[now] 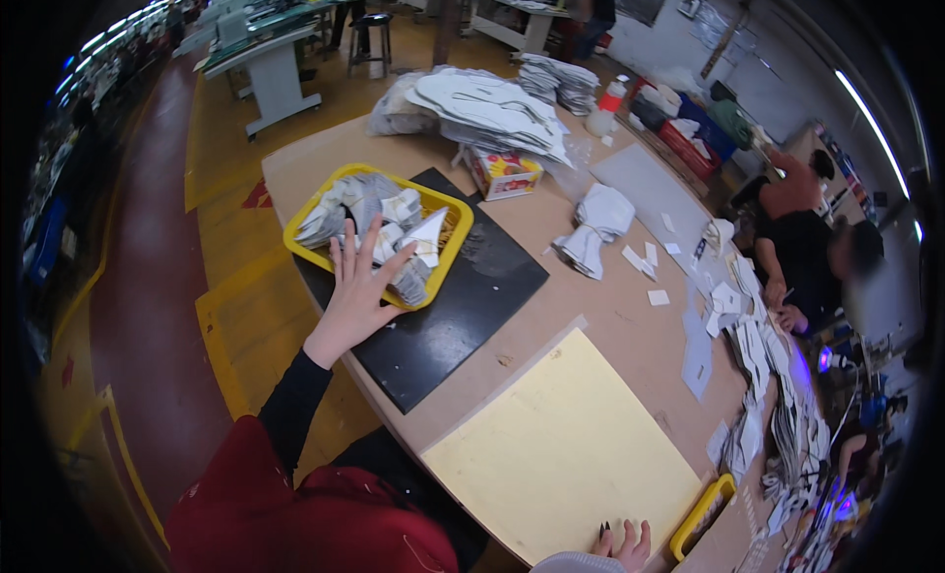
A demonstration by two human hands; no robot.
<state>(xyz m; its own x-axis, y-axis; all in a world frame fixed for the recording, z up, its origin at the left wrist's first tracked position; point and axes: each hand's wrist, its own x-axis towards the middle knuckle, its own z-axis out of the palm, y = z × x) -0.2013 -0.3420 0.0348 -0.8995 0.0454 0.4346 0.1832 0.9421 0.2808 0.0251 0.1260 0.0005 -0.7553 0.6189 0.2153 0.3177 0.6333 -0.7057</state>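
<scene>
My left hand (354, 299) reaches over the near-left side of a yellow plastic basket (455, 240), its fingers spread. The fingertips lie at the bundles of white and grey cut pieces (366, 201) inside, and the thumb is by the rim. Under the basket is a black board (443, 327). At the lower edge my right hand (626, 547), in a grey sleeve, rests with bent fingers on the near right corner of a pale yellow board (561, 445). Two small dark points show at its fingers; what they belong to is hidden.
Stacked white cut sheets (492, 105) and a small printed box (506, 173) stand at the back. A bottle with a red band (607, 105) is behind. Another yellow tray (701, 519) sits right. A person in black (802, 263) works across the table among many pieces.
</scene>
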